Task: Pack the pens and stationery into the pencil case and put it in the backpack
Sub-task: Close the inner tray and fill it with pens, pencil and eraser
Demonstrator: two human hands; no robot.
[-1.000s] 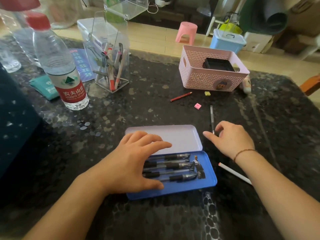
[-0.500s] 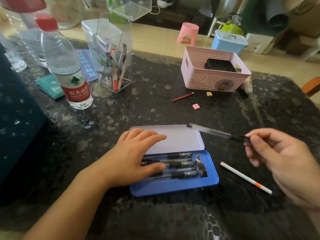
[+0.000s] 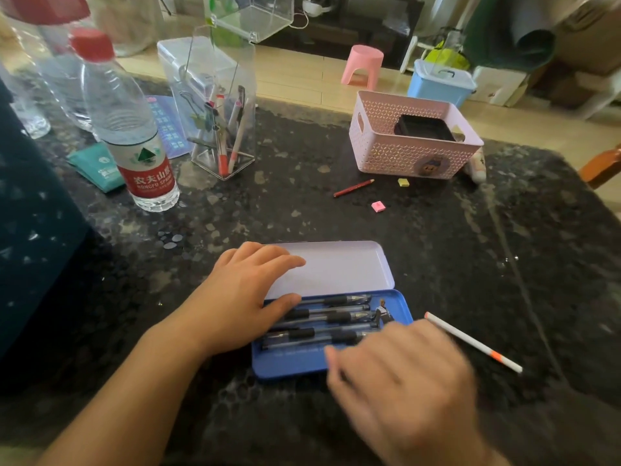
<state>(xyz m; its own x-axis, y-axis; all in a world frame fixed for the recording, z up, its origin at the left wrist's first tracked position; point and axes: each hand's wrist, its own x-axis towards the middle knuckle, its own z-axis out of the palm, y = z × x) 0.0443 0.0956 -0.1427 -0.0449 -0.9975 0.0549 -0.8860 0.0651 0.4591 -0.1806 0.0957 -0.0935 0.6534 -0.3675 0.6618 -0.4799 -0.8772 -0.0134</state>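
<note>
Blue pencil case (image 3: 295,363) open, pens (image 3: 331,314) inside. Left hand (image 3: 242,297) flat, fingers spread, steadying them. Right hand (image 3: 403,375) blurred over the tray; grip unclear. Packing under way; next, likely the white pencil (image 3: 470,341) alongside.

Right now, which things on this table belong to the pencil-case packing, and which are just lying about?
Belongs to the job:
pencil case
pens in the case
white pen
red pencil
pink eraser
yellow eraser
left hand
right hand

Just lying about:
water bottle
pink basket
clear holder
teal packet
</note>
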